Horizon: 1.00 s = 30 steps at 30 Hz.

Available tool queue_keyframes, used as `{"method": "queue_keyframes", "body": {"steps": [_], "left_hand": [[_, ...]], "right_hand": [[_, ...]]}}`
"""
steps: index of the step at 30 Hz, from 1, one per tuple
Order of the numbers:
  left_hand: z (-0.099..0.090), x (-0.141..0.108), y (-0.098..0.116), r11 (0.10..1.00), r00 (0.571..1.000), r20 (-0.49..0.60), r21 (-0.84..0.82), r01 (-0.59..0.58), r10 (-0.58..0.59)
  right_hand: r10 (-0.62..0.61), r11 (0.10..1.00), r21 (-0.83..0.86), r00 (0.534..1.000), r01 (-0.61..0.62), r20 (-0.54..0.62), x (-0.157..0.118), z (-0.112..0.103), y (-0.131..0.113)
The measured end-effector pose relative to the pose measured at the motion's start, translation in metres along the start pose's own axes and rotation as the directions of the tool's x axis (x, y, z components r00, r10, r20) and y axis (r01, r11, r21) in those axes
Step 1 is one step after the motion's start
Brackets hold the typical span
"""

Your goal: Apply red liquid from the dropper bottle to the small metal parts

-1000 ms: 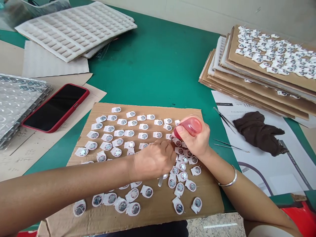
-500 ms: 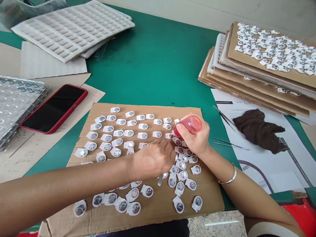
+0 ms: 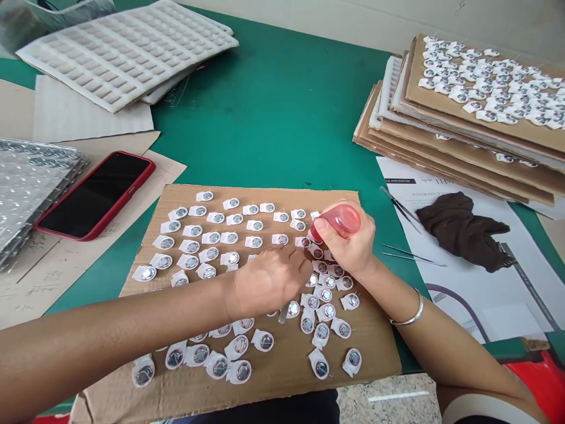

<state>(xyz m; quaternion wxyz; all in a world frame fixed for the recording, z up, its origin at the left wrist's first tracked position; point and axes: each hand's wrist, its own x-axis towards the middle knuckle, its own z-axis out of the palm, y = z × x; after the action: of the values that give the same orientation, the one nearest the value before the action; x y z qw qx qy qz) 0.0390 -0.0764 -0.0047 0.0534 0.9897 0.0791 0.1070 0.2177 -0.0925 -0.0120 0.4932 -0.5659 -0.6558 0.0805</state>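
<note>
My right hand (image 3: 351,241) is wrapped round a small red squeeze bottle (image 3: 342,221), its tip angled down to the left over the cardboard's right part. Just left of it, my left hand (image 3: 274,278) is closed, palm down, with the flat metal end of tweezers (image 3: 283,315) jutting out below; their points are hidden by the fingers. Under both hands lies a brown cardboard sheet (image 3: 291,353) bearing rows of white paper tabs, each with a round silvery piece (image 3: 238,372). Several tabs crowd together below the right hand.
At the right lie two pairs of tweezers (image 3: 412,257), a dark brown cloth (image 3: 461,229) and a printed sheet (image 3: 489,312). Behind them rises a stack of loaded cardboard sheets (image 3: 410,94). To the left are a red-cased phone (image 3: 95,194), clear plastic trays (image 3: 37,188) and white moulded trays (image 3: 128,53).
My left hand has shifted slightly left with the tweezers, away from the bottle tip. The right hand and the bottle stay almost in place.
</note>
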Motion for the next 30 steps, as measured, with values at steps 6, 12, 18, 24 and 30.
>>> {"method": "queue_keyframes", "body": {"steps": [6, 12, 18, 24, 30], "left_hand": [[-0.009, 0.001, -0.007, 0.964, 0.990, 0.060, -0.224, 0.139, -0.129], [-0.012, 0.002, -0.012, 0.921, 0.970, 0.147, -0.316, 0.229, -0.191], [-0.013, 0.002, -0.015, 0.906, 0.975, 0.128, -0.365, 0.216, -0.181], [-0.013, 0.001, -0.017, 0.852, 0.978, 0.098, -0.480, 0.209, -0.185], [-0.014, 0.001, -0.017, 0.843, 0.979, 0.084, -0.498, 0.203, -0.186]], "right_hand": [[-0.024, 1.000, 0.004, 1.000, 0.024, 0.010, -0.001, -0.001, 0.000], [-0.036, 0.999, 0.019, 0.999, 0.035, 0.026, -0.002, -0.002, 0.000], [-0.028, 1.000, 0.011, 0.999, 0.028, 0.029, -0.004, -0.005, 0.000], [-0.027, 0.999, 0.028, 0.999, 0.026, 0.036, -0.005, -0.006, -0.001], [-0.028, 0.999, 0.038, 0.999, 0.027, 0.031, -0.007, -0.006, -0.001]]}}
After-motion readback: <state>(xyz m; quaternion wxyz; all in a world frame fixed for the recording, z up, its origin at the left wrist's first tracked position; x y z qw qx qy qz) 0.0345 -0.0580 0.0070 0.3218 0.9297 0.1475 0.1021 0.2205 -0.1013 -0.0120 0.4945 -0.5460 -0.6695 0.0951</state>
